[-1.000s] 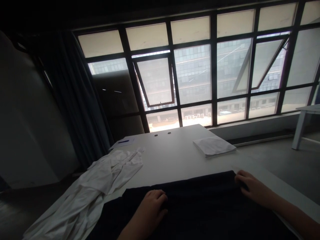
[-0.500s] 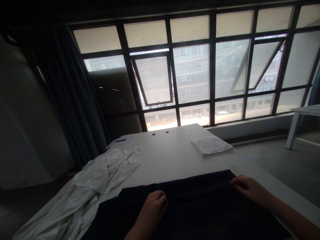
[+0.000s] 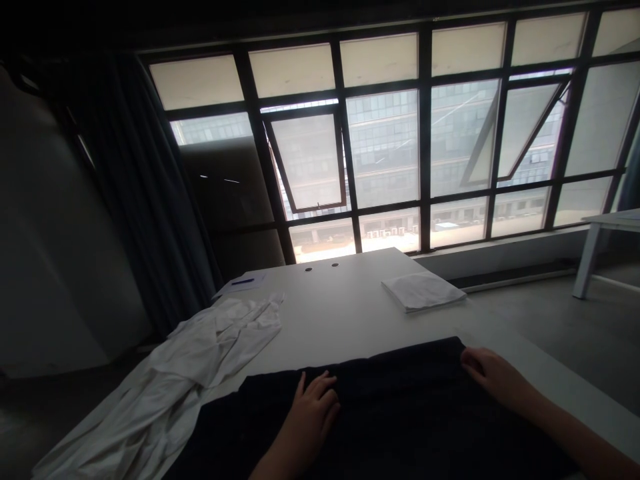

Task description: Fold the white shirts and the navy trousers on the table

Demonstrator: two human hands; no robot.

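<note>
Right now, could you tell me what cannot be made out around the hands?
Head view only.
Dark cloth: near part cut off by the bottom edge; garment type lost in shadow.
Right hand: grip on the cloth's corner unclear, too dark.
Left hand: covers the cloth beneath it.
Paper: blue marking too small.
</note>
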